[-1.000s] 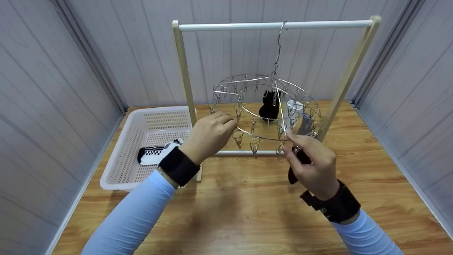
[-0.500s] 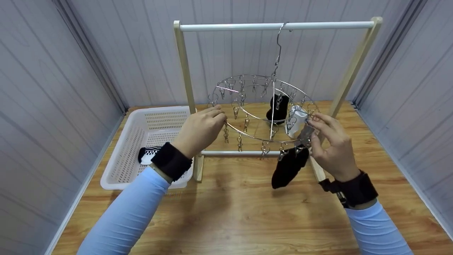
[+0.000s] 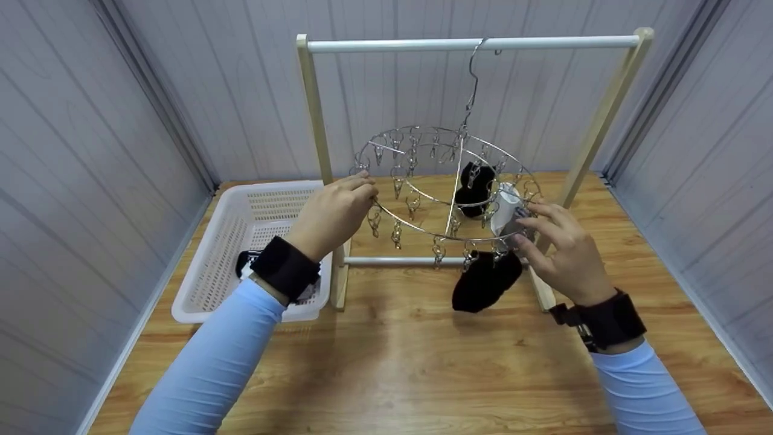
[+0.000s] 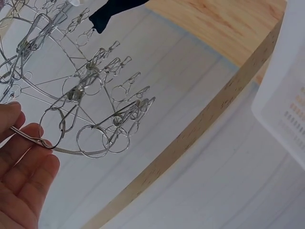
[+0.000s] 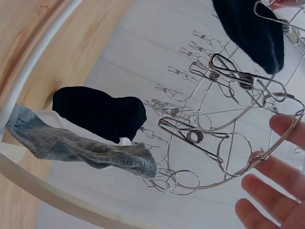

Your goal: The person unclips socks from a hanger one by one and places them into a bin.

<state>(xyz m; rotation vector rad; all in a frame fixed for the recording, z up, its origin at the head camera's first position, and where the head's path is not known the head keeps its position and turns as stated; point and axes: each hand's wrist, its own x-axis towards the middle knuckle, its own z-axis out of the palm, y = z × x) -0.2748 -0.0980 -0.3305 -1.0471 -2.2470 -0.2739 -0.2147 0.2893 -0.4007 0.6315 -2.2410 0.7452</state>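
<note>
A round metal clip hanger (image 3: 416, 227) hangs by its hook, its ring tilted toward me. My left hand (image 3: 336, 211) pinches the ring's left front edge; in the left wrist view the wire runs between thumb and fingers (image 4: 42, 167). At the right edge, my right hand (image 3: 564, 254) has its fingers spread against the ring, without a visible firm grip. A black sock (image 3: 487, 281) hangs at the front right. Another black sock (image 3: 474, 190) and a white sock (image 3: 504, 205) hang farther back. A grey sock (image 5: 81, 148) hangs near my right hand.
A rack with a white top bar (image 3: 392, 46) and wooden posts carries the hanger. To the left, a white plastic basket (image 3: 202, 260) holds some socks, partly hidden by my left wrist. Panel walls surround the wood-patterned surface (image 3: 423, 362).
The clip hanger has turned, bringing its front black sock leftward. My left hand has moved left along with the ring's edge. My right hand has shifted right, from the ring's front to its right side.
</note>
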